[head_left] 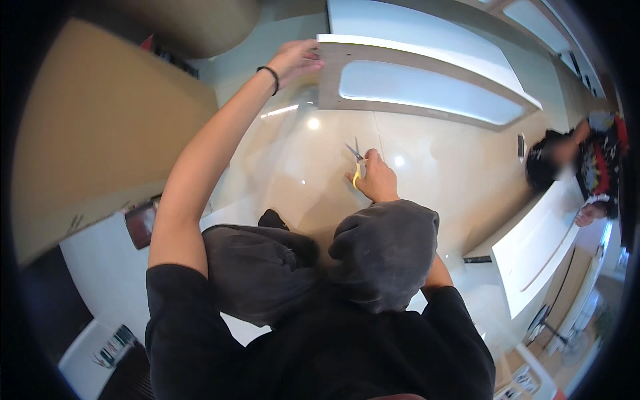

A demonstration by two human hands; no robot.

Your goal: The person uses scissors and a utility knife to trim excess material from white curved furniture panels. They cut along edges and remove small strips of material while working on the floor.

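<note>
My left hand [297,60], with a black band on the wrist, grips the near corner of a long wood-edged panel [427,110] with white inset faces that stands on the glossy beige floor. My right hand [377,179] is low by my knee and holds a pair of scissors [356,160] with yellow handles, blades apart and pointing away from me. A thin clear strip or line [381,143] runs on the floor just beside the scissors. My knees in dark grey trousers [387,253] fill the middle of the view.
A large cardboard box [100,127] lies at the left. Another white panel [540,247] lies at the right, where another person [587,160] in dark and red clothing crouches. Small packages [117,343] sit at the lower left.
</note>
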